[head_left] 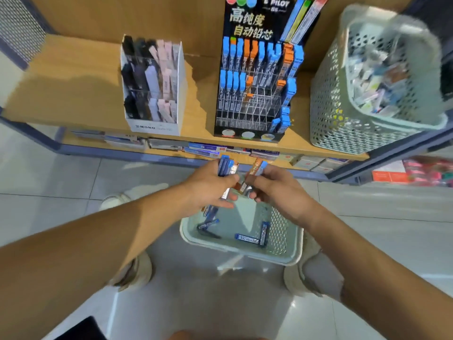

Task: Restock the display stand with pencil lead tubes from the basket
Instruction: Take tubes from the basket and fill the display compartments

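Directly above the floor basket (232,249), the left hand (210,187) curls its fingers around several blue lead tubes (225,166) whose long axes point away toward the display stand (255,94), while the right hand (277,190) pinches an orange tube (256,168) tilted likewise, caps beyond the fingertips.

Display stand (255,18): black panel, white and yellow characters; red, green and blue dots along the top.
Stand tubes (235,55): caps mostly light blue, some orange.
Floor basket (241,251): pale mint, sides perforated in a dot grid.
Loose tubes (246,239) inside it: dark blue.
Left hand (208,190): blue tubes (225,166).
Right hand (277,190): orange tube (255,169).
Shelf (73,89): tan wood.
Shelf basket (331,106): mint, same perforated pattern.
Floor (49,180): pale grey tiles.
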